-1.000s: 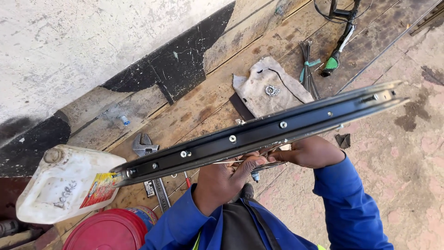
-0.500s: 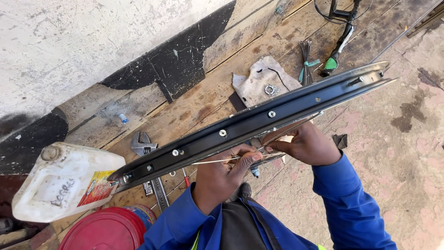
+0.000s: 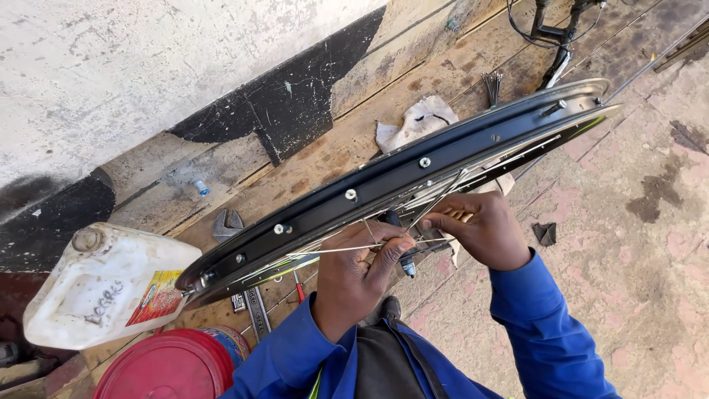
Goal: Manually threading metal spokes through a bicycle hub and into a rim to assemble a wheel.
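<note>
Since the half-second-old view, the black wheel rim (image 3: 399,185) has tipped so its far end sits higher, and both hands have closed in under its middle, which suggests the spoke work has moved from steadying to threading. It is a long, glossy, channelled metal hoop dotted with bright nipple heads, lying just above both hands. Left of the left hand rest a scuffed white plastic jug (image 3: 103,284) and a round red lid (image 3: 166,369). The left hand (image 3: 354,277) pinches a thin, straight steel spoke (image 3: 347,249). The right hand (image 3: 484,229) is curled, fingertips gripping crossed spokes beneath the rim.
</note>
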